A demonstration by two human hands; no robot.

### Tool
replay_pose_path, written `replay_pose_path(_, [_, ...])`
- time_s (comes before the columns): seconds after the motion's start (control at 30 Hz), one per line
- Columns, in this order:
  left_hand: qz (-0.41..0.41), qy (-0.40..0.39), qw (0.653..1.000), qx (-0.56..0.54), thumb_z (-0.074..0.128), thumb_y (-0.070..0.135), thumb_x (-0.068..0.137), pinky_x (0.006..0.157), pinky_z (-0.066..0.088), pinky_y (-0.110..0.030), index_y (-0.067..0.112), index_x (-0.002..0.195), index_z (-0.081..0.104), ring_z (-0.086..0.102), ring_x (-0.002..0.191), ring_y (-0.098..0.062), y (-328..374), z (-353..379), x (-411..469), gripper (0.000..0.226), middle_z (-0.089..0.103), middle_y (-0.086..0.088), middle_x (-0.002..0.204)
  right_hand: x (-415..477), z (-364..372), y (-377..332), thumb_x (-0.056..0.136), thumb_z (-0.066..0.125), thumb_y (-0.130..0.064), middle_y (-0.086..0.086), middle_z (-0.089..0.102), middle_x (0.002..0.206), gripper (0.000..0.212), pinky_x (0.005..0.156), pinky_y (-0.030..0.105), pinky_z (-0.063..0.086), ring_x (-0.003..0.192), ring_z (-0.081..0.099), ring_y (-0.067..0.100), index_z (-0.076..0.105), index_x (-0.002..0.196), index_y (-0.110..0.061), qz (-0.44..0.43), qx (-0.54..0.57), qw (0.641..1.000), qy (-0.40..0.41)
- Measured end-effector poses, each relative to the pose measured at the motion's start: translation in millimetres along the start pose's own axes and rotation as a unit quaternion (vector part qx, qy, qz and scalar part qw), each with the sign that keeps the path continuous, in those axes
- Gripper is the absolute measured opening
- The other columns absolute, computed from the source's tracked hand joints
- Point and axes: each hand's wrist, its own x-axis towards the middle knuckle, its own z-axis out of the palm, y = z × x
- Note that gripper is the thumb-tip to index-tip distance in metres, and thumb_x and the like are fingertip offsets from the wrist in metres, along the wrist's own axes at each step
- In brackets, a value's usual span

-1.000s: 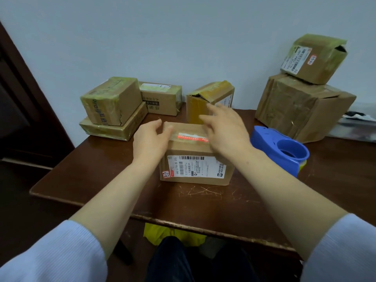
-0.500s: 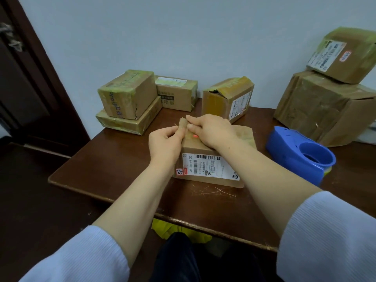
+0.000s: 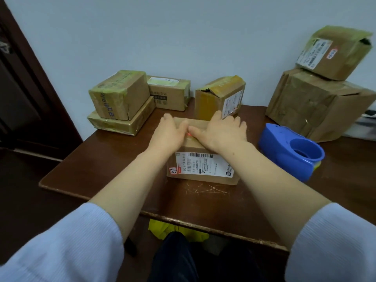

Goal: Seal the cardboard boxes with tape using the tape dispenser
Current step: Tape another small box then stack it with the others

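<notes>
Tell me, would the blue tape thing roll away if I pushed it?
Probably not: the blue tape dispenser lies on its broad side on the table, so it should slide, not roll. Its plastic shell looks stiff and fairly light.

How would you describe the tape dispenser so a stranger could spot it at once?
Start at the brown wooden table and find the labelled cardboard box in its middle. Just right of it, in front of the big crumpled carton, lies the tape dispenser. It is the only bright blue plastic thing among brown boxes.
</notes>
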Motion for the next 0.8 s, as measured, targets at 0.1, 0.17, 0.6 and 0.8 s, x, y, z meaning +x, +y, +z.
replay_pose_path(0.1, [-0.054, 0.032, 0.997, -0.049, 0.051, 0.038, 0.096, 0.092, 0.049, -0.042, 0.006, 0.115, 0.062, 0.060, 0.105, -0.030, -4, 5, 3, 0.039, 0.064, -0.013, 0.112, 4, -1, 8, 0.067, 0.046, -0.086, 0.024, 0.028, 0.148, 0.118, 0.104, 0.052, 0.032, 0.136, 0.027, 0.040, 0.011, 0.150, -0.010, 0.051, 0.049, 0.997, -0.022])
replay_pose_path(0.17, [-0.058, 0.040, 0.996, -0.053, 0.053, 0.034, 0.096, 0.086, 0.052, -0.043, 0.008, 0.105, 0.067, 0.063, 0.095, -0.028, -6, 5, 4, 0.031, 0.067, -0.010, 0.100, 6, -6, 26, 0.073, 0.052, -0.078, 0.018, 0.043, 0.138, 0.104, 0.087, 0.042, 0.043, 0.124, 0.044, 0.033, 0.027, 0.143, -0.006, 0.046, 0.093, 0.994, -0.033])
replay_pose_path(0.6, [0.241, -0.003, 0.921, 0.305, 0.026, 0.037, 0.103, 0.118, -0.001, -0.044, 0.018, 0.153, 0.012, 0.001, 0.149, -0.023, 30, 1, -1, 0.055, 0.005, -0.007, 0.162, -18, -11, 74, 0.096, 0.045, -0.042, 0.002, 0.044, 0.057, 0.048, 0.050, 0.031, 0.031, 0.060, 0.047, 0.023, 0.042, 0.058, -0.013, 0.037, 0.222, 0.972, 0.074])
replay_pose_path(0.8, [0.253, -0.186, 0.886, 0.341, 0.009, 0.044, 0.102, 0.119, 0.000, -0.035, 0.026, 0.153, 0.001, -0.005, 0.148, -0.012, 33, 20, -5, 0.055, -0.007, 0.003, 0.161, -18, 6, 72, 0.091, 0.057, -0.038, 0.009, 0.058, 0.067, 0.038, 0.052, 0.034, 0.036, 0.069, 0.054, 0.029, 0.062, 0.075, -0.004, 0.037, 0.234, 0.965, 0.110])
